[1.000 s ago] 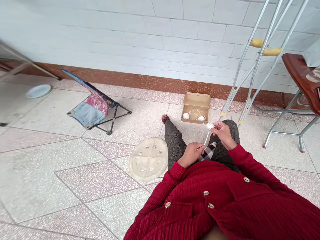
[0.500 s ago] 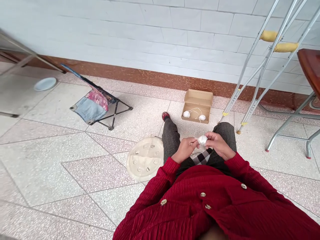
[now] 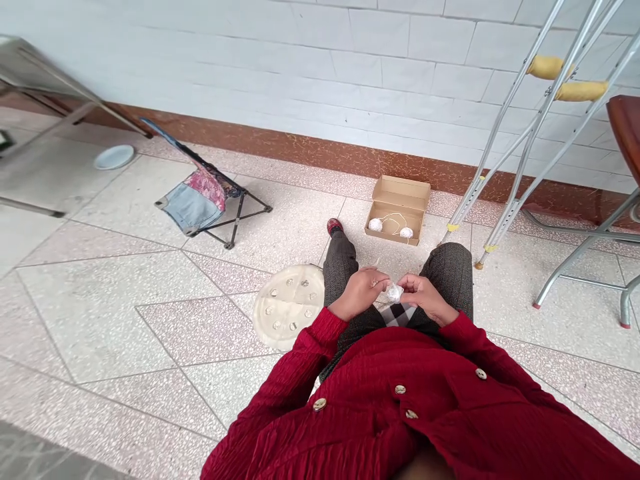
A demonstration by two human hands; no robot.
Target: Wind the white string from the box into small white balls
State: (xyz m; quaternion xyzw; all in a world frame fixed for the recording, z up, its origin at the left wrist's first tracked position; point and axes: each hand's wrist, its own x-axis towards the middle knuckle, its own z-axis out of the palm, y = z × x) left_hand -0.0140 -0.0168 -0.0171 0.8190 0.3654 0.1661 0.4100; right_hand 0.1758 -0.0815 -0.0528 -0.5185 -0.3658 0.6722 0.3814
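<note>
Note: your left hand [image 3: 359,292] and right hand [image 3: 423,298] have drawn closer, fingertips of both pinching the small white string ball [image 3: 394,292], now lower, nearer you than the cardboard box [image 3: 400,190].

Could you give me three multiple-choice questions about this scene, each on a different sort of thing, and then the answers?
1. Where is the white ball of string?
A) Between the person's hands
B) On the folding chair
C) Inside the box

2. How many white balls lie in the cardboard box?
A) One
B) Two
C) Four

3. What state is that box in?
A) Taped shut
B) Open
C) Crushed flat

Answers:
1. A: it sits between the left hand and the right hand.
2. B: two white balls show inside.
3. B: its lid stands up, showing the inside.
</note>
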